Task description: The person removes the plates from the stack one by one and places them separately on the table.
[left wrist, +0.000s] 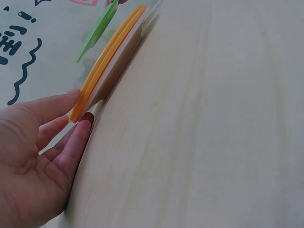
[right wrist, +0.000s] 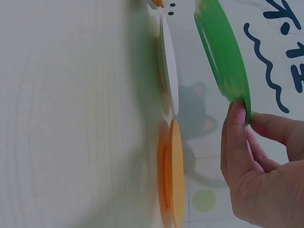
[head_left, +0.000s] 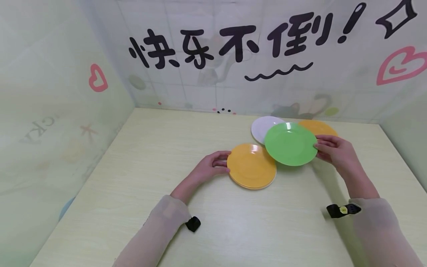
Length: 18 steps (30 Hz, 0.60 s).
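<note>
You have the green plate [head_left: 290,145] pinched at its right rim in your right hand [head_left: 338,150], thumb on the upper face and fingers beneath, and the plate hangs clear of the table [head_left: 207,230]. Near the green plate, on its left and closer to you, sits the orange stack [head_left: 251,167]: two orange rims show there, with a white plate [left wrist: 124,45] below them. Your left hand [head_left: 215,165] grips that stack at its left rim, the thumb over the edge and the fingers under it. Seen from your head, the green plate's rim crosses the stack's far right edge, but your left wrist view shows the two apart.

Behind the green plate, to its left, lies a pale white plate [head_left: 265,128]; behind it to the right lies a single orange plate [head_left: 318,128]. The green plate hides the near edge of both from your head view. Beyond all of these, past the green plate, the back wall [head_left: 200,89] rises with black lettering [head_left: 239,48]. On your side of the green plate are your two light sleeves [head_left: 166,217], each with a black wrist device [head_left: 192,224] beside its cuff, and your right arm's shadow falls across the table.
</note>
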Each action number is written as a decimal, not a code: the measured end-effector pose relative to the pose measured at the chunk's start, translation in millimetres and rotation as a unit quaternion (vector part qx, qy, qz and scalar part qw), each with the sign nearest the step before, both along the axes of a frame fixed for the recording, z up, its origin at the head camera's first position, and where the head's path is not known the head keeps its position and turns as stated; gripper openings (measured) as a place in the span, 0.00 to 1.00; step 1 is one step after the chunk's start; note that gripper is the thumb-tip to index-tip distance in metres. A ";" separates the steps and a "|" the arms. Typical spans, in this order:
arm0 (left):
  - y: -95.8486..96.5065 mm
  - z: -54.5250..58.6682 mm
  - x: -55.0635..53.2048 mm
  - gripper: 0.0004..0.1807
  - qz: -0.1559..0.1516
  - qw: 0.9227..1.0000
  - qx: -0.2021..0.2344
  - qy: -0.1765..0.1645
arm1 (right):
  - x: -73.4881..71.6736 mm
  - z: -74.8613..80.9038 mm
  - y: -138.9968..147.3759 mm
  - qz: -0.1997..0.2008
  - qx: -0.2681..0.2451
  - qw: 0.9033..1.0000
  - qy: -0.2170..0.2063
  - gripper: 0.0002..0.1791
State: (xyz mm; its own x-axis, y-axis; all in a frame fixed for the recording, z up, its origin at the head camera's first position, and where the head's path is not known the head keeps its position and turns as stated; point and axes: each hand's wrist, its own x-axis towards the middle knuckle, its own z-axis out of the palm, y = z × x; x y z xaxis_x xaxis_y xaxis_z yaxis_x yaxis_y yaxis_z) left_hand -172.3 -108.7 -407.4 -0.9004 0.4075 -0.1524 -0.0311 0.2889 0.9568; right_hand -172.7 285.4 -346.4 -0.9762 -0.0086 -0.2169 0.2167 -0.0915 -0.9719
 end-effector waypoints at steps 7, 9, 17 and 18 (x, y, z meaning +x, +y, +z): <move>0.9 -1.0 -0.9 0.30 0.007 1.000 -0.002 -0.010 | 1.0 0.7 7.8 -0.010 -0.018 1.000 0.004 0.11; 0.9 -1.1 -0.8 0.30 0.007 1.000 -0.004 -0.009 | 1.3 0.6 9.6 -0.012 -0.023 1.000 0.005 0.11; 0.5 1.8 0.4 0.31 0.004 1.000 -0.001 -0.010 | 3.2 -1.0 13.9 -0.020 -0.050 0.999 -0.001 0.11; 0.4 1.9 0.4 0.31 0.002 1.000 -0.001 -0.010 | 3.5 -0.9 14.5 -0.022 -0.051 0.998 -0.002 0.11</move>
State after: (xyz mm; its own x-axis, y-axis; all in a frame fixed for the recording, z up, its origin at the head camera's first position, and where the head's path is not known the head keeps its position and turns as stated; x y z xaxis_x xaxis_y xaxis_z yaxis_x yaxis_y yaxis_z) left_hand -171.9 -108.3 -405.4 -0.8986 0.4038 -0.1716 -0.0522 0.2899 0.9556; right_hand -169.1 299.9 -347.3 -0.9751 0.0115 -0.2216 0.2149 -0.2001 -0.9559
